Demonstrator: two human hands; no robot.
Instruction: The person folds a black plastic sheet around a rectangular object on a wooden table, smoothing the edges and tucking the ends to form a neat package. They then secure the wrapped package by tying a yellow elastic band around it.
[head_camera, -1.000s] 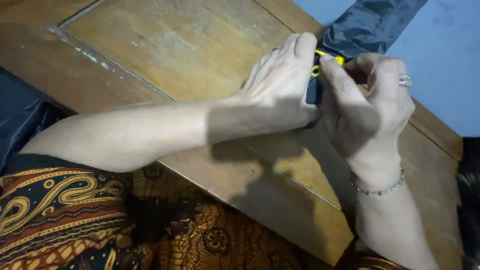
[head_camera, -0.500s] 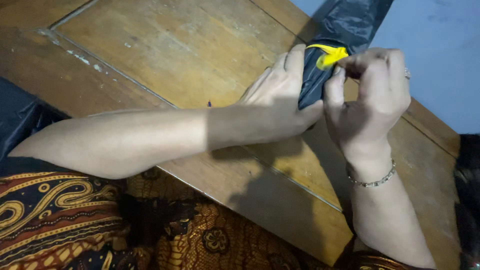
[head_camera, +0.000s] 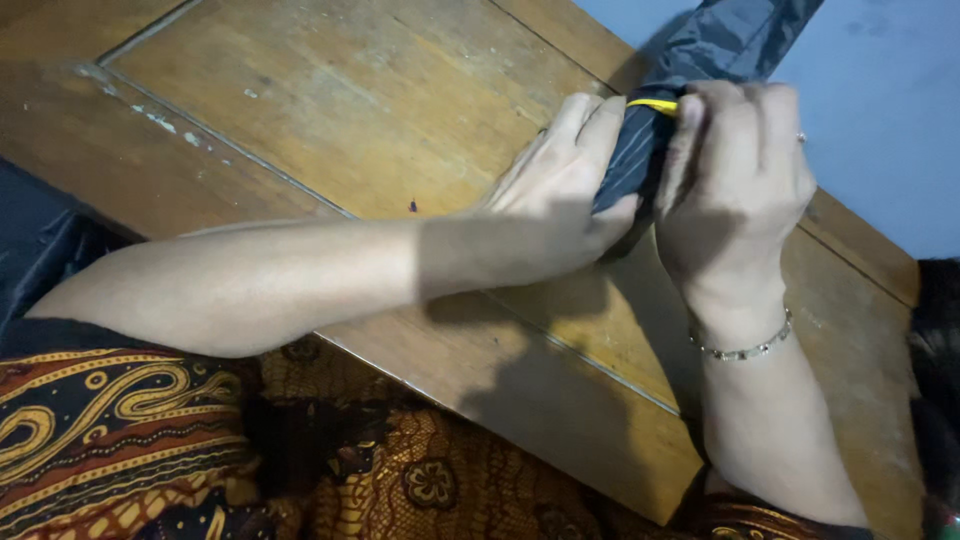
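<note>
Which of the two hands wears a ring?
The right hand: a ring shows on one finger. The left hand, pressing the dark fabric, shows none.

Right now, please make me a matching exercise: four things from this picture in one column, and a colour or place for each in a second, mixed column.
1. rolled fabric
2. band
3. bracelet
4. table

a. brown wood
b. around the right wrist
c. yellow
d. dark, between the left hand and right hand

Pairs: 1-d, 2-c, 3-b, 4-a
</note>
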